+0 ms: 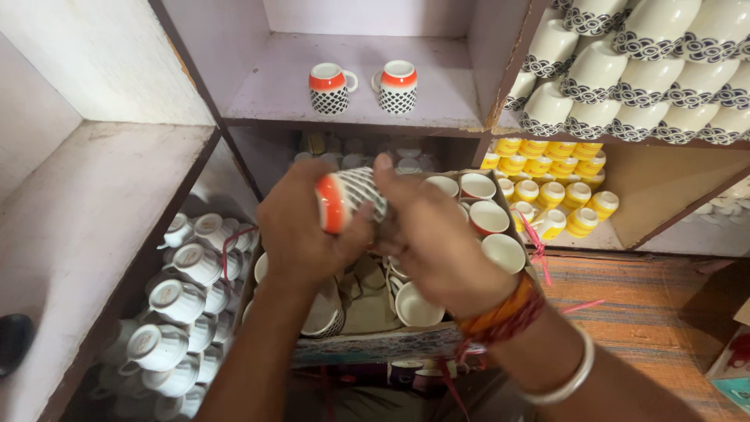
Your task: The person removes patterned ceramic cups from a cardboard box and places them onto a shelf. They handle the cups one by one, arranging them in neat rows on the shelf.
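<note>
A: While you've got that cup [351, 200] up at frame centre, quick check. What's each hand doing?

B: Your left hand [301, 230] is wrapped round the orange-rim end, fingers closed on it. Your right hand [433, 234] grips the patterned base end, thumb over the top. Both are grasping the same cup, which is tipped on its side and held in the air above the box [375, 344].

A: So which step, approx?

B: Looks like you're mid-handling, w/ the cup lifted clear of the cardboard box just below your hands. The box has some cups left [488, 219] on its right side and empty dividers nearer you.

A: And next?

B: My guess is it goes w/ the two matching cups [363, 87] on the shelf [266, 94] at upper centre. That'd call for turning it upright, letting one hand go, and reaching up and fwd, setting it beside the pair w/o knocking them.

A: Anything else nearby?

B: White cups [176, 301] at lower left, yellow cups [551, 187] at right, stacked patterned ones [641, 70] at upper right.
</note>
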